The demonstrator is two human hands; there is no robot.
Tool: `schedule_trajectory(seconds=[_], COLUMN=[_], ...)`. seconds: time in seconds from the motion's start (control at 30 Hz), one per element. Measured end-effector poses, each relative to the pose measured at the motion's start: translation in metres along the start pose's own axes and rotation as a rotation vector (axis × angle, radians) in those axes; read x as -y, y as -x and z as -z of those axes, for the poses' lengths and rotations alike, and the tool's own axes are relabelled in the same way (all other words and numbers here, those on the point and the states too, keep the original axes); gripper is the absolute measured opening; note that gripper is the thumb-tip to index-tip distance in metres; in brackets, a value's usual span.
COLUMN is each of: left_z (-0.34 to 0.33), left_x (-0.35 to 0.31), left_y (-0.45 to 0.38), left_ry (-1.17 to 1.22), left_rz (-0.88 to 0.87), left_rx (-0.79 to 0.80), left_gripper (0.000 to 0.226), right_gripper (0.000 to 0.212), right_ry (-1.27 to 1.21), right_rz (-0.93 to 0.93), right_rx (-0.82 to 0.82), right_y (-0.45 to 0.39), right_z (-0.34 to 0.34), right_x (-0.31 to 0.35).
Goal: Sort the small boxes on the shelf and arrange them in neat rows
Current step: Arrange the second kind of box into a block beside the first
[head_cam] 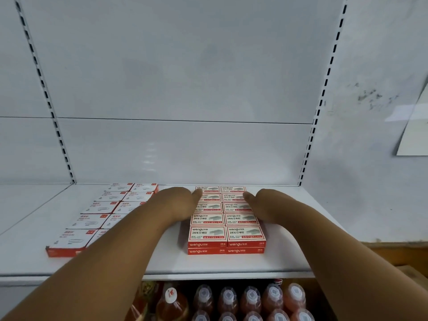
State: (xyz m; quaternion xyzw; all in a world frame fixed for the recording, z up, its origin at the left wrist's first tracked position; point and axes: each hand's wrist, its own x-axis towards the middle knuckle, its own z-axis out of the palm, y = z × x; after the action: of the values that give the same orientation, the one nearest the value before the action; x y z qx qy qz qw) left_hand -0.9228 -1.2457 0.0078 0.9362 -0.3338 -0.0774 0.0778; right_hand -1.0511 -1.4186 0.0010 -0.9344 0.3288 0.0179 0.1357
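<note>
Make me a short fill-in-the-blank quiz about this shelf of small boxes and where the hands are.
1. The left hand and right hand press against the block of ____ boxes from either side.
2. That block is ____ boxes wide.
3. The white boxes sit to the ____ of it.
4. Below the shelf stand rows of ____.

Missing words: red; two; left; bottles

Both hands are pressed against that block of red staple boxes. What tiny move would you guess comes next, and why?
Probably a gentle inward squeeze. The left hand and right hand flank the red staple boxes, already two columns stacked two high, so only squaring the edges seems left. The white boxes beside them already sit in rows.
</note>
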Motion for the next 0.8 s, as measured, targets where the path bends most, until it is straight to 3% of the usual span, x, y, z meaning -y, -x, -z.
schedule_trajectory(seconds=[0.23,0.8], left_z=[-0.003,-0.008], left_x=[-0.004,-0.002], left_y=[0.014,0.018], left_ry=[-0.006,0.016], left_rz=[-0.039,-0.034], left_rx=[0.082,0.063], left_gripper=[0.053,0.056], right_gripper=[0.051,0.046], right_ry=[-0.018,0.031], right_rz=[0.025,0.032], right_rx=[0.023,0.013], right_y=[0.012,0.015], right_z=[-0.009,-0.007], right_x=[-0.004,0.003])
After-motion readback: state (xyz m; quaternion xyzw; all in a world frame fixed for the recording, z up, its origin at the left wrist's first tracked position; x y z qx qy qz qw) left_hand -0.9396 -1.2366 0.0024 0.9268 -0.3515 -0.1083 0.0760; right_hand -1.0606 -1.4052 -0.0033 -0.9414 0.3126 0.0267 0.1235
